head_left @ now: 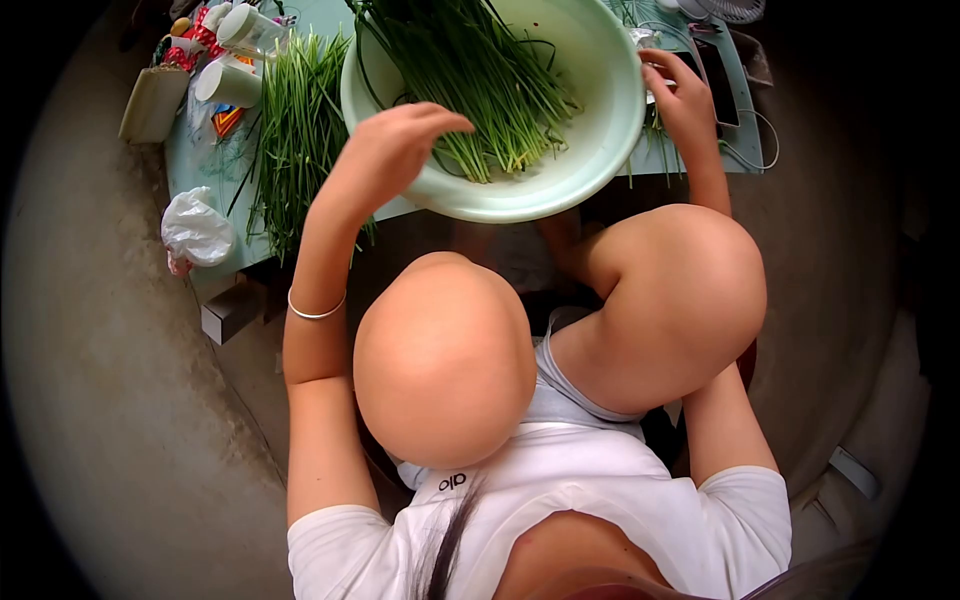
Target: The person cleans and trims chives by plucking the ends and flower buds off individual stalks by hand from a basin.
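Observation:
A large pale green basin (600, 130) rests over the front edge of the low table. Inside it lies a thick bunch of long green stalks (480, 90), cut ends toward me. My left hand (405, 145) is over the basin's left rim, beside the stalk ends, fingers extended together toward the right; what it holds, if anything, is hidden. At the basin's right rim is my right hand (680, 90), with its thumb and fingers apart and nothing visible between them. More green stalks (300, 140) are piled on the table left of the basin.
On the table's left stand two cups (230, 82), red items and a crumpled white plastic bag (197, 228). At the right are a phone-like dark device (718, 85), a white cable (770, 140) and a small fan (735, 10). My knees are just below the basin.

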{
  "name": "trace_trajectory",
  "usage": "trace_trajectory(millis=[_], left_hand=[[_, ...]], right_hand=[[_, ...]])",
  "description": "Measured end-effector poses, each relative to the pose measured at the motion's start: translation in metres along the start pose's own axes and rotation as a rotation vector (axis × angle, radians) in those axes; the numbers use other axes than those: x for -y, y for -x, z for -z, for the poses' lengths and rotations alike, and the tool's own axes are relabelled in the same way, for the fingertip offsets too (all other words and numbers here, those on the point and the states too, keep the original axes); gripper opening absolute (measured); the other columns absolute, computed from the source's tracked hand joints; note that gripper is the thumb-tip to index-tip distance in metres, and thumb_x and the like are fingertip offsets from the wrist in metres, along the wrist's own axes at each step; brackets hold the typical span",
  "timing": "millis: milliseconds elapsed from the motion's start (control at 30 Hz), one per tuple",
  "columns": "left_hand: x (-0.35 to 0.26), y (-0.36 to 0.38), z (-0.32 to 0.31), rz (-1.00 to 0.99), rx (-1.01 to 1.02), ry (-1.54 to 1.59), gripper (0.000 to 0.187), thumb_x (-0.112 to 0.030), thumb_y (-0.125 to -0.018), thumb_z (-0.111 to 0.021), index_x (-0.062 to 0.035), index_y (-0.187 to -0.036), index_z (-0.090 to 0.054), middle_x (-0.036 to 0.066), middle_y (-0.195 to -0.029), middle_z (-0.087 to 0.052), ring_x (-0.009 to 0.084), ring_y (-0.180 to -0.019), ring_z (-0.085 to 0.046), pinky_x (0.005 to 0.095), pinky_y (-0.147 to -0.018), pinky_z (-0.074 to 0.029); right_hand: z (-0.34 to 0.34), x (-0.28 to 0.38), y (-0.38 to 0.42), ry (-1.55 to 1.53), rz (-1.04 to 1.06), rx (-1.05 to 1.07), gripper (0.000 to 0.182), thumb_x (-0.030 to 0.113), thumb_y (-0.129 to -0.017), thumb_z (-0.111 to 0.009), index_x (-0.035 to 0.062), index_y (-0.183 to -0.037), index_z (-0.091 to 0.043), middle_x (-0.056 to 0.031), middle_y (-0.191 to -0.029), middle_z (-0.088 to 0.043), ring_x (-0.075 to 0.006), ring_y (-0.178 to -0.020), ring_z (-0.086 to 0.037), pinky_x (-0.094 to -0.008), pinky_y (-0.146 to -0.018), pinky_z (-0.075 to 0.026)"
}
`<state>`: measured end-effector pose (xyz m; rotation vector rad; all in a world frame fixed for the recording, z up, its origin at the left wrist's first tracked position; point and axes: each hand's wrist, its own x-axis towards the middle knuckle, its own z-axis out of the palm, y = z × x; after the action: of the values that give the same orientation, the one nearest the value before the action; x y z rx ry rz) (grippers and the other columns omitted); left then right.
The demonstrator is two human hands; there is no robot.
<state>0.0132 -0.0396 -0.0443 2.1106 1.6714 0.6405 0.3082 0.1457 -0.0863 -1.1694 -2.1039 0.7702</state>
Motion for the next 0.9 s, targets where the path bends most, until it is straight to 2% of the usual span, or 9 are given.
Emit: trace_trajectory(millis=[67,133,167,233,400,567,633,733,900], left_hand=[[0.009,-0.002,-0.017,-0.071,0.140,-0.121,0.021,-0.002,-0.081,-0.056,-0.0099,-0.097,-0.067,0.009,-0.089,-0.062,0.0275,-0.083,-0.061,0.0348,-0.072,-0.050],[0.019,-0.003,-0.028,-0.081,0.211,-0.191,0.020,-0.004,-0.080,-0.057,-0.0107,-0.096,-0.067,0.009,-0.085,-0.060,0.0264,-0.082,-0.060,0.0352,-0.070,-0.049],[0.022,-0.005,-0.030,-0.101,0.273,-0.228,0.020,-0.004,-0.079,-0.056,-0.0108,-0.094,-0.068,0.009,-0.083,-0.058,0.0258,-0.082,-0.059,0.0354,-0.070,-0.049],[0.030,-0.009,-0.032,-0.125,0.335,-0.266,0.020,-0.005,-0.079,-0.056,-0.0109,-0.093,-0.068,0.009,-0.081,-0.056,0.0251,-0.082,-0.058,0.0357,-0.071,-0.048],[0.038,-0.018,-0.040,-0.203,0.470,-0.457,0.021,-0.004,-0.075,-0.054,-0.0072,-0.091,-0.067,0.010,-0.081,-0.054,0.0273,-0.085,-0.056,0.0368,-0.072,-0.047],[0.042,-0.018,-0.048,-0.204,0.452,-0.445,0.016,-0.003,-0.074,-0.054,-0.0047,-0.087,-0.063,0.012,-0.085,-0.052,0.0279,-0.086,-0.056,0.0375,-0.071,-0.047],[0.043,-0.017,-0.050,-0.214,0.417,-0.424,0.014,-0.003,-0.074,-0.053,-0.0039,-0.086,-0.061,0.013,-0.086,-0.052,0.0281,-0.086,-0.056,0.0377,-0.071,-0.047],[0.042,-0.020,-0.048,-0.207,0.439,-0.447,0.011,-0.003,-0.074,-0.055,-0.0038,-0.083,-0.060,0.013,-0.088,-0.051,0.0282,-0.087,-0.055,0.0380,-0.071,-0.047],[0.023,-0.024,-0.023,-0.197,0.313,-0.302,0.010,-0.008,-0.075,-0.064,-0.0070,-0.083,-0.060,0.008,-0.086,-0.050,0.0258,-0.084,-0.053,0.0367,-0.073,-0.046]], right_hand=[[-0.003,-0.003,0.001,0.020,0.077,0.013,0.025,0.014,-0.085,-0.059,0.0073,-0.109,-0.062,-0.0089,-0.102,-0.064,-0.0217,-0.089,-0.063,-0.0295,-0.073,-0.051],[-0.005,-0.006,0.000,0.003,0.146,-0.041,0.025,0.014,-0.085,-0.059,0.0079,-0.109,-0.062,-0.0095,-0.112,-0.060,-0.0231,-0.095,-0.061,-0.0305,-0.078,-0.051],[-0.005,-0.006,0.000,0.002,0.144,-0.046,0.025,0.014,-0.085,-0.059,0.0079,-0.109,-0.062,-0.0095,-0.112,-0.060,-0.0231,-0.095,-0.061,-0.0305,-0.078,-0.051],[-0.005,-0.007,0.001,-0.021,0.117,0.007,0.027,0.015,-0.087,-0.059,0.0063,-0.112,-0.060,-0.0094,-0.125,-0.052,-0.0194,-0.106,-0.057,-0.0298,-0.083,-0.050],[-0.013,-0.007,0.007,-0.004,0.130,0.064,0.030,0.017,-0.083,-0.061,0.0099,-0.112,-0.060,-0.0079,-0.120,-0.053,-0.0222,-0.099,-0.058,-0.0316,-0.080,-0.048],[-0.013,-0.004,0.007,0.003,0.118,0.112,0.029,0.017,-0.083,-0.059,0.0096,-0.111,-0.059,-0.0063,-0.114,-0.055,-0.0206,-0.093,-0.057,-0.0297,-0.075,-0.045],[-0.009,-0.002,0.007,-0.070,-0.010,0.236,0.030,0.018,-0.084,-0.058,0.0108,-0.114,-0.059,-0.0064,-0.119,-0.054,-0.0179,-0.101,-0.053,-0.0283,-0.080,-0.044],[-0.011,-0.005,0.008,-0.096,-0.017,0.246,0.031,0.017,-0.085,-0.057,0.0104,-0.114,-0.059,-0.0046,-0.116,-0.055,-0.0172,-0.099,-0.053,-0.0282,-0.081,-0.043],[-0.012,-0.004,0.008,-0.067,0.002,0.223,0.030,0.019,-0.086,-0.057,0.0102,-0.115,-0.058,-0.0044,-0.117,-0.055,-0.0172,-0.101,-0.053,-0.0281,-0.082,-0.042]])
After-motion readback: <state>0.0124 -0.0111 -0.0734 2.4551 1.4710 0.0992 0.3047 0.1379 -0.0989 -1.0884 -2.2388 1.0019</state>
